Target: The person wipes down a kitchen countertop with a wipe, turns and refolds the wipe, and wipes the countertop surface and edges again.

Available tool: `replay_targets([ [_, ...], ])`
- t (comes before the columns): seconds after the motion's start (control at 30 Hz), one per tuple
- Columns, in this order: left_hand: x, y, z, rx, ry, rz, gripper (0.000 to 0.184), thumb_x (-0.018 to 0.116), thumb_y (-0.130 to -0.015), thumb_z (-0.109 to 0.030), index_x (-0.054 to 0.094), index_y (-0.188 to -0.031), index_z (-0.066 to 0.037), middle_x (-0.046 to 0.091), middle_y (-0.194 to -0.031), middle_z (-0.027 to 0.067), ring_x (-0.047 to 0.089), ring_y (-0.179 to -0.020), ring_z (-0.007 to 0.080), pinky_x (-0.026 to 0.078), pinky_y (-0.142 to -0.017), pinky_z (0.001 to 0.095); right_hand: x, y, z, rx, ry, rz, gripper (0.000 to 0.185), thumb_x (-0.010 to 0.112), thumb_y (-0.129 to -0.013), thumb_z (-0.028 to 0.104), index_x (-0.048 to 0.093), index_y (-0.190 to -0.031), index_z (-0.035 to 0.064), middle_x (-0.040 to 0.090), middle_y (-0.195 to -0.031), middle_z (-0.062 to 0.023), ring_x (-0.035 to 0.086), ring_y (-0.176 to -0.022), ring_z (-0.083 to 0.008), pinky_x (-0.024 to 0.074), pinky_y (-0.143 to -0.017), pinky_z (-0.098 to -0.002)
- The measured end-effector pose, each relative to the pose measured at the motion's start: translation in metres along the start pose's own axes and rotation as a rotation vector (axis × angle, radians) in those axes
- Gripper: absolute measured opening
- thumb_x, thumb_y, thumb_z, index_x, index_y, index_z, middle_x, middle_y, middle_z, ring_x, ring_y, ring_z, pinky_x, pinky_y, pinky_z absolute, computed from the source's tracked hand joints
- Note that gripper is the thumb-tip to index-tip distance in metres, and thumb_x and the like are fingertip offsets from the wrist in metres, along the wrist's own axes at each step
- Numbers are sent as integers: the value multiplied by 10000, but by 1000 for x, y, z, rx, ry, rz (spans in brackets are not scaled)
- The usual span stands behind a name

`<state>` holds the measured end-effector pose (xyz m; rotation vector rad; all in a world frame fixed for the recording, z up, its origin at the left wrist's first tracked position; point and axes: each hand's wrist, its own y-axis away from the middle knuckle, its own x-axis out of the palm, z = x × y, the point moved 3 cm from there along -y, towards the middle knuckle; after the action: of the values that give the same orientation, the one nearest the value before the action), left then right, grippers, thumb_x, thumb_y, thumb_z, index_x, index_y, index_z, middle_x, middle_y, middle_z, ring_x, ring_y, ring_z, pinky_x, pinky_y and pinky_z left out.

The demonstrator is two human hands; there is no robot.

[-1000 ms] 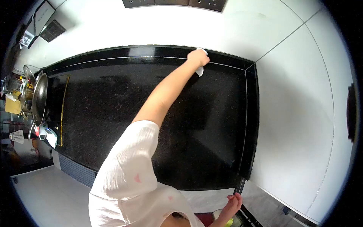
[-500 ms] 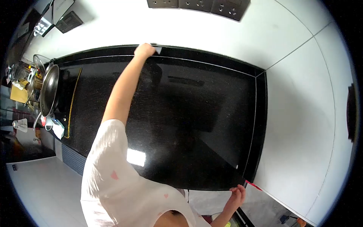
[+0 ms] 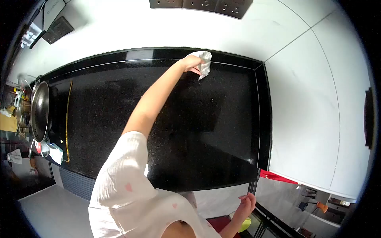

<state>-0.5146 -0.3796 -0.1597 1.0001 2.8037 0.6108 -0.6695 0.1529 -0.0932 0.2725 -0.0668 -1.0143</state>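
My left hand [image 3: 191, 63] is closed on a white cloth [image 3: 205, 66] at the back edge of the black countertop [image 3: 198, 127]. The cloth lies partly on the raised black rim and hangs down from the fingers. My right hand [image 3: 247, 203] is beside the counter's front right corner, with its fingers loosely curled and apart, holding nothing.
At the left a pan [image 3: 40, 112] stands among jars and pots, near a white packet [image 3: 55, 153] and a yellow strip [image 3: 68, 123]. Sockets [image 3: 202, 4] are on the back wall. A red strip [image 3: 278, 177] borders the right panel.
My left hand went left along the back rim, then came back right with the cloth, which now shows more fully. My right hand stays near the front right corner. The view has shifted.
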Motion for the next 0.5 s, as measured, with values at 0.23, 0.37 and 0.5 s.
replay_targets([
  [0.23, 9, 68, 5, 262, -170, -62, 324, 545, -740, -30, 501, -1059, 5, 573, -956, 81, 542, -828, 142, 424, -754, 265, 5, 6, 0, -51, -60, 119, 184, 441, -775, 53, 508, -929, -20, 509, -704, -65, 491, -690, -146, 406, -684, -282],
  [0.37, 12, 103, 12, 96, 324, -34, 331, 538, -786, -94, 467, -1099, -13, 554, -1008, 80, 554, -879, 153, 443, -792, 274, 10, -7, 4, -76, -125, 219, 171, 438, -786, 48, 517, -923, -19, 516, -708, -69, 497, -684, -153, 416, -685, -289],
  [0.5, 23, 129, 6, 329, 593, 71, 401, 537, -805, -212, 411, -1156, -65, 529, -1032, 44, 525, -929, 135, 458, -733, 238, 5, -27, 6, -68, -145, 299, 164, 420, -801, 33, 525, -918, -14, 528, -714, -76, 506, -670, -171, 424, -686, -299],
])
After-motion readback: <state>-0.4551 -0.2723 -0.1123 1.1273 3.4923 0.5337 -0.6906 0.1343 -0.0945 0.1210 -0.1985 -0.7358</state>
